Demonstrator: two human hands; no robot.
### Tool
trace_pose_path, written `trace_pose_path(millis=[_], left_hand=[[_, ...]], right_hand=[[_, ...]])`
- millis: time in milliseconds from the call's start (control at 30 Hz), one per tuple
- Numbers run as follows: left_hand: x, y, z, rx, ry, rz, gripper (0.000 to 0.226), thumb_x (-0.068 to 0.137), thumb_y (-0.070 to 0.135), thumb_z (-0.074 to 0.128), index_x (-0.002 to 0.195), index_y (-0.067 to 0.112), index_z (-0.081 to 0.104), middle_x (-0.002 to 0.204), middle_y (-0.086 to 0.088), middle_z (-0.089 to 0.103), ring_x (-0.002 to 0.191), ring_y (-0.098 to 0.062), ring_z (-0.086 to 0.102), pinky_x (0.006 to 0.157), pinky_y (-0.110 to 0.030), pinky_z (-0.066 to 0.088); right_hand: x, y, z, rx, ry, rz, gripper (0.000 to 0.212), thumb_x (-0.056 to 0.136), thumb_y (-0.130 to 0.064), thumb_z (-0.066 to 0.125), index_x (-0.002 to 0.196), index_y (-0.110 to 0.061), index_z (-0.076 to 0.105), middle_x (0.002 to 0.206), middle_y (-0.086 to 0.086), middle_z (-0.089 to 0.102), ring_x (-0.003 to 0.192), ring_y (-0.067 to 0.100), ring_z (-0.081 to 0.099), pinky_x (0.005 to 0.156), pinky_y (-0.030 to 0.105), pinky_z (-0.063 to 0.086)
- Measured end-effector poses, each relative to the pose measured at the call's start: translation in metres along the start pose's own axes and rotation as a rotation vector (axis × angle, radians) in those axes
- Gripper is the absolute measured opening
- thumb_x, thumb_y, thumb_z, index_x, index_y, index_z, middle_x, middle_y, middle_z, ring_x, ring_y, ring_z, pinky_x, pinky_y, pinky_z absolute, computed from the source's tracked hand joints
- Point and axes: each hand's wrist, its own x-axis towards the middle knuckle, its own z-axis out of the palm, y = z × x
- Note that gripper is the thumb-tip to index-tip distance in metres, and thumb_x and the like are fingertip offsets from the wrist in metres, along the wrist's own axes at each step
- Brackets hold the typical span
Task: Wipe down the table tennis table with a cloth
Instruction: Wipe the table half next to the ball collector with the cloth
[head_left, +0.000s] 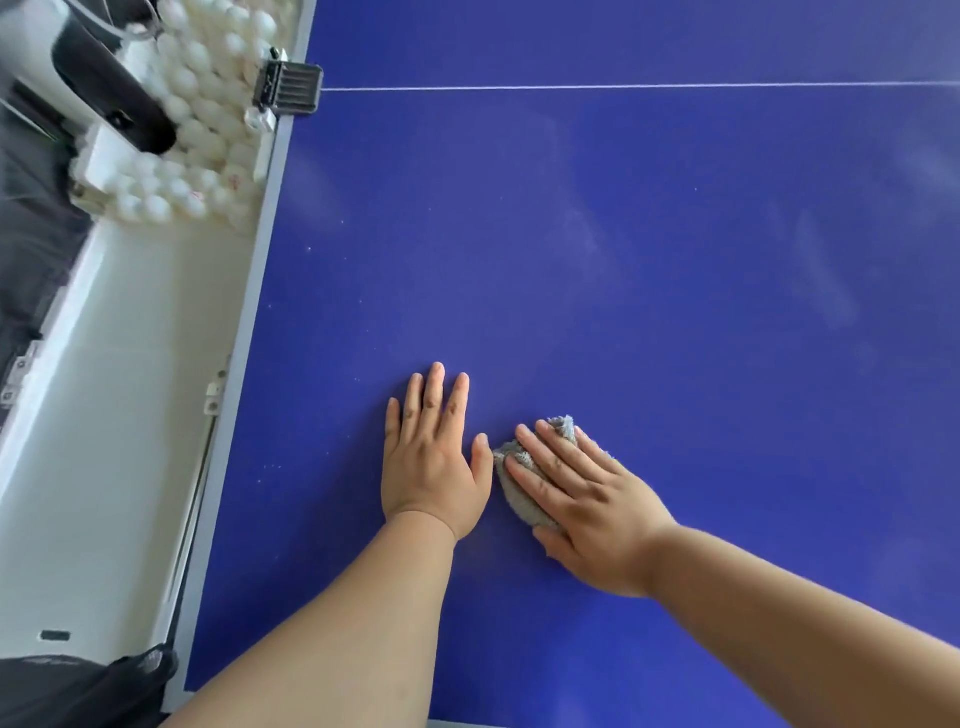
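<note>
The blue table tennis table (649, 270) fills most of the view, with faint streaks and small white specks on its surface. A small grey cloth (511, 491) lies bunched on the table near the bottom middle. My right hand (587, 504) presses flat on the cloth with straight fingers, covering most of it. My left hand (434, 457) rests flat on the bare table just left of the cloth, fingers straight and spread, thumb nearly touching the cloth.
A thin white line (623, 87) crosses the table at the top. The table's grey edge (244, 364) runs down the left side. Beyond it sits a white tray with several white balls (197, 119), a black clamp (288, 85) and a black tube (114, 88).
</note>
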Motion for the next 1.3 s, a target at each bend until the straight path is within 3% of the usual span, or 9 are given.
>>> trace_pose_path(millis=[133, 267, 600, 667, 767, 867, 1033, 1167, 1300], left_hand=[[-0.001, -0.001, 0.0, 0.002, 0.0, -0.003, 0.072, 0.097, 0.05, 0.022, 0.165, 0.029, 0.011, 0.174, 0.001, 0.004, 0.16, -0.021, 0.0, 0.13, -0.044, -0.001], [0.0, -0.002, 0.002, 0.015, 0.006, 0.004, 0.071, 0.098, 0.049, 0.023, 0.165, 0.029, 0.01, 0.174, 0.0, 0.005, 0.16, -0.022, 0.001, 0.13, -0.046, 0.002], [0.0, -0.001, -0.002, 0.014, -0.019, 0.012, 0.072, 0.098, 0.048, 0.023, 0.166, 0.028, 0.012, 0.174, -0.001, 0.004, 0.16, -0.022, 0.0, 0.13, -0.046, 0.001], [-0.001, 0.0, -0.004, -0.006, -0.022, 0.003, 0.071, 0.098, 0.049, 0.022, 0.166, 0.028, 0.012, 0.174, 0.0, 0.003, 0.16, -0.021, -0.001, 0.13, -0.046, 0.001], [-0.002, 0.0, 0.0, -0.016, -0.001, 0.001, 0.07, 0.1, 0.049, 0.021, 0.166, 0.029, 0.011, 0.174, 0.001, 0.003, 0.16, -0.019, -0.002, 0.13, -0.046, 0.001], [0.0, -0.002, 0.003, -0.017, 0.029, 0.001, 0.069, 0.101, 0.049, 0.023, 0.165, 0.028, 0.014, 0.174, 0.0, 0.006, 0.16, -0.02, 0.001, 0.13, -0.047, 0.006], [0.001, 0.003, -0.008, 0.026, -0.005, 0.001, 0.069, 0.099, 0.05, 0.024, 0.162, 0.023, 0.027, 0.171, -0.005, 0.02, 0.156, -0.027, 0.02, 0.128, -0.048, 0.012], [0.063, -0.004, -0.042, -0.011, 0.093, 0.12, 0.051, 0.098, 0.044, 0.031, 0.128, 0.014, 0.061, 0.129, -0.008, 0.058, 0.114, -0.034, 0.055, 0.106, -0.046, 0.039], [0.14, -0.017, -0.056, 0.008, 0.106, 0.119, 0.052, 0.101, 0.044, 0.034, 0.141, 0.016, 0.052, 0.15, -0.008, 0.047, 0.136, -0.031, 0.044, 0.116, -0.045, 0.033]], right_hand=[[0.048, 0.082, -0.027, 0.065, 0.102, 0.512, 0.08, 0.101, -0.049, 0.046, 0.164, -0.014, 0.012, 0.171, 0.017, 0.006, 0.158, 0.036, 0.001, 0.128, 0.048, 0.001], [0.108, 0.132, -0.051, 0.185, 0.109, 0.86, 0.075, 0.1, -0.055, 0.02, 0.165, -0.025, -0.002, 0.172, 0.008, -0.011, 0.158, 0.027, -0.013, 0.127, 0.047, -0.008], [0.013, 0.025, -0.015, -0.017, -0.043, -0.018, 0.071, 0.1, -0.052, 0.037, 0.164, -0.027, 0.019, 0.172, 0.006, 0.012, 0.159, 0.03, 0.009, 0.127, 0.049, 0.009], [0.034, 0.067, -0.028, -0.099, -0.042, 0.068, 0.072, 0.1, -0.051, 0.028, 0.164, -0.021, 0.019, 0.17, 0.014, 0.018, 0.157, 0.038, 0.013, 0.127, 0.053, 0.009], [0.088, 0.135, -0.055, 0.077, 0.08, 0.625, 0.076, 0.099, -0.053, 0.021, 0.165, -0.017, 0.006, 0.171, 0.018, 0.002, 0.158, 0.035, -0.002, 0.128, 0.048, -0.003], [0.132, 0.154, -0.064, 0.173, 0.113, 0.871, 0.073, 0.101, -0.051, 0.021, 0.165, -0.024, -0.001, 0.171, 0.01, -0.012, 0.158, 0.026, -0.013, 0.127, 0.046, -0.008], [0.119, 0.073, -0.048, 0.07, 0.061, 0.445, 0.071, 0.102, -0.049, 0.026, 0.164, -0.022, 0.008, 0.172, 0.011, 0.001, 0.159, 0.031, -0.002, 0.128, 0.048, 0.0], [0.077, 0.031, -0.034, 0.071, -0.001, 0.187, 0.07, 0.103, -0.05, 0.026, 0.165, -0.021, 0.012, 0.172, 0.007, 0.003, 0.159, 0.027, 0.0, 0.129, 0.047, 0.005], [0.101, 0.1, -0.053, 0.206, 0.119, 0.609, 0.074, 0.1, -0.051, 0.018, 0.165, -0.017, 0.004, 0.172, 0.009, -0.008, 0.158, 0.024, -0.011, 0.129, 0.044, -0.003]])
